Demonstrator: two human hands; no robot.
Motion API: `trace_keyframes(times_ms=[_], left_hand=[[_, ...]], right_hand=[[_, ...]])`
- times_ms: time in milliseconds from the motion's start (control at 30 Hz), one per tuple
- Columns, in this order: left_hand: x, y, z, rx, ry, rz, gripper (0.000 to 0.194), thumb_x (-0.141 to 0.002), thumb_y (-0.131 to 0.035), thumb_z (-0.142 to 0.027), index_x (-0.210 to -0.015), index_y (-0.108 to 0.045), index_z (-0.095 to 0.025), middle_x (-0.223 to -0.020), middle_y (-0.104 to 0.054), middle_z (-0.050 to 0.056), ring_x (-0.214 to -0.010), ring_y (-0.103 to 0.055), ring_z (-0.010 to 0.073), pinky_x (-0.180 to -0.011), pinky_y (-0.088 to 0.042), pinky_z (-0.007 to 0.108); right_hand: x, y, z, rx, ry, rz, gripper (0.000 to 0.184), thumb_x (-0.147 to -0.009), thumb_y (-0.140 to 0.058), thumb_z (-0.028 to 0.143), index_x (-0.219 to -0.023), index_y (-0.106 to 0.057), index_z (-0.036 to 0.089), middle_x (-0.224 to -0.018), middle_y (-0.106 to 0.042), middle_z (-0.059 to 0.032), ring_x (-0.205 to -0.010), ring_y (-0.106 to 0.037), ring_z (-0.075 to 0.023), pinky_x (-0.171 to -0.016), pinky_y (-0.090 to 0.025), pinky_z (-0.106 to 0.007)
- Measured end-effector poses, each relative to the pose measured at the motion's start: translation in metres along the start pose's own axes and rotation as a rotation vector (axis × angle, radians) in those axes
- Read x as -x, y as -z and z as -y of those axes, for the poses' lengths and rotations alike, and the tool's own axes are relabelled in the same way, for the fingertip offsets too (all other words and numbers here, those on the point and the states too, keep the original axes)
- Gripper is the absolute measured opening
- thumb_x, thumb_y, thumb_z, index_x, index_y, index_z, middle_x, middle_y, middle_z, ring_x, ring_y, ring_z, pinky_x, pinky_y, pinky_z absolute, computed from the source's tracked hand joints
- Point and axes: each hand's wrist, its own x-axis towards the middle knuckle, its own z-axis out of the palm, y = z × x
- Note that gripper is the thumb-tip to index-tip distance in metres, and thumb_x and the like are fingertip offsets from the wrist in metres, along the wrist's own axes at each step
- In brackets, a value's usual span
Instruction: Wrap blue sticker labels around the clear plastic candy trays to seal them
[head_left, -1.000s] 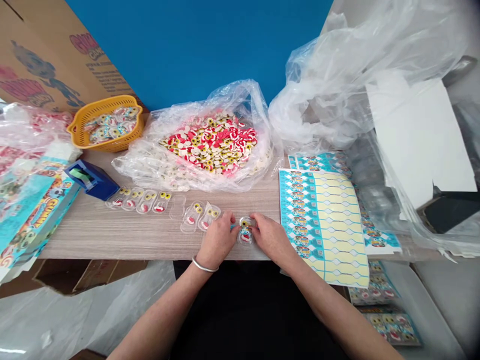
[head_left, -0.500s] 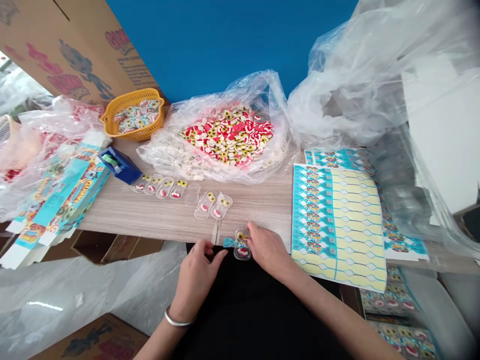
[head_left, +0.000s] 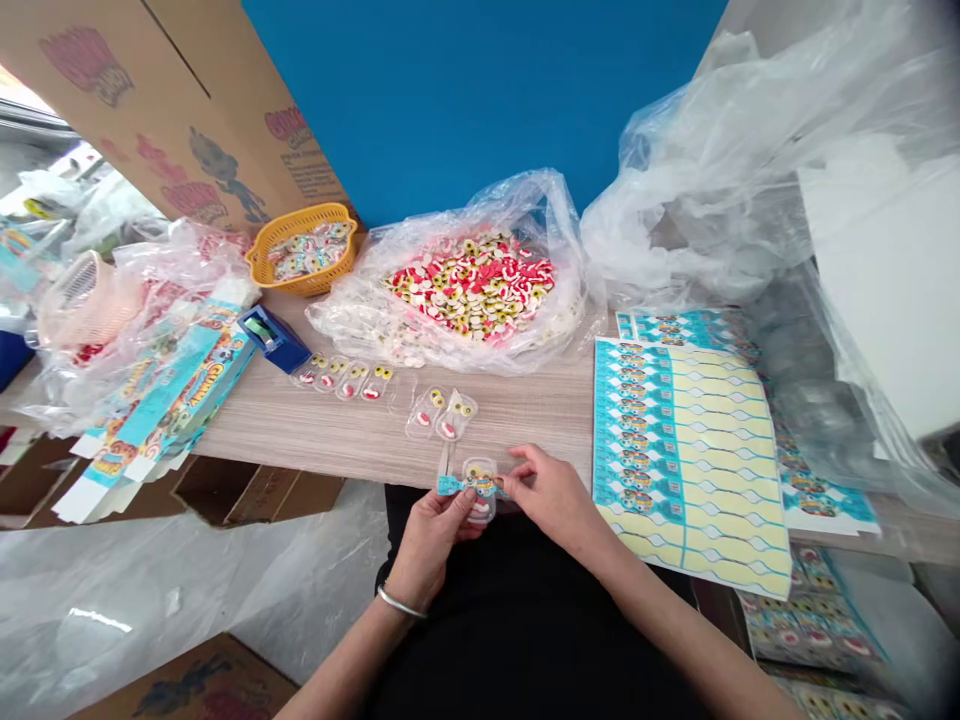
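At the table's front edge, my left hand [head_left: 427, 540] is closed on a small clear plastic candy pack [head_left: 482, 513], thumb on its front. Yellow eye gummies and a red-and-white mouth piece show inside the pack. A blue printed sticker label [head_left: 484, 484] lies across its middle. My right hand [head_left: 551, 497] pinches the label's right end; its other fingers are partly spread. Beyond the pack lies a slim, pointed metal tool [head_left: 447, 458], partly hidden. Two filled clear packs [head_left: 456, 415] sit behind it, and several more [head_left: 373, 382] are lined up farther left.
A sheet of sticker labels [head_left: 727, 460] covers the table at right. An open plastic bag of loose gummies [head_left: 480, 285] stands at the back. Left of it are a yellow basket [head_left: 300, 285], a blue tape dispenser [head_left: 276, 342] and flattened printed boxes [head_left: 161, 395]. A large carton [head_left: 240, 130] rises behind.
My left hand has moved right and taken hold of the pack, its thumb now on the label. My right hand keeps the label's right end. The view has turned slightly left.
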Motion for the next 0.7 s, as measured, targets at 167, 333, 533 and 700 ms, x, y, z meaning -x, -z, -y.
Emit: trace_keyframes(times_ms=[167,333,533,700], left_hand=[[0.002,-0.013,-0.026,-0.005,-0.203,-0.020,0.034,-0.069,-0.082,-0.043,-0.082,-0.073,-0.014,-0.076,-0.075,0.006,-0.066,-0.067,0.0159,-0.061,-0.055,0.025],[0.005,-0.031,-0.049,0.144,-0.210,0.128,0.027,-0.071,-0.082,-0.038,-0.076,-0.071,-0.014,-0.069,-0.071,0.003,-0.061,-0.063,0.0125,-0.056,-0.053,0.023],[0.016,-0.050,-0.058,0.226,-0.103,0.387,0.025,-0.075,-0.079,-0.036,-0.075,-0.071,-0.013,-0.066,-0.068,0.003,-0.054,-0.058,0.0095,-0.053,-0.051,0.022],[0.018,-0.056,-0.054,0.147,-0.084,0.466,0.023,-0.077,-0.078,-0.034,-0.074,-0.073,-0.012,-0.065,-0.068,0.004,-0.056,-0.059,0.0099,-0.055,-0.051,0.021]], right_hand=[[0.003,0.014,0.002,-0.469,0.024,0.079,0.028,-0.083,-0.064,0.046,-0.082,-0.063,0.018,-0.066,-0.060,0.0022,-0.047,-0.044,-0.0079,-0.044,-0.031,-0.022],[0.005,0.035,0.015,-0.825,-0.044,0.148,0.036,-0.076,-0.073,0.051,-0.073,-0.060,0.017,-0.060,-0.057,0.0039,-0.042,-0.036,-0.0038,-0.039,-0.021,-0.019],[0.011,0.046,0.016,-1.135,-0.036,0.348,0.038,-0.069,-0.083,0.045,-0.073,-0.060,0.015,-0.057,-0.057,0.0041,-0.040,-0.036,-0.0016,-0.037,-0.018,-0.016],[0.011,0.042,-0.001,-1.236,-0.021,0.429,0.038,-0.069,-0.085,0.042,-0.076,-0.060,0.014,-0.056,-0.056,0.0043,-0.039,-0.035,-0.0009,-0.036,-0.017,-0.014]])
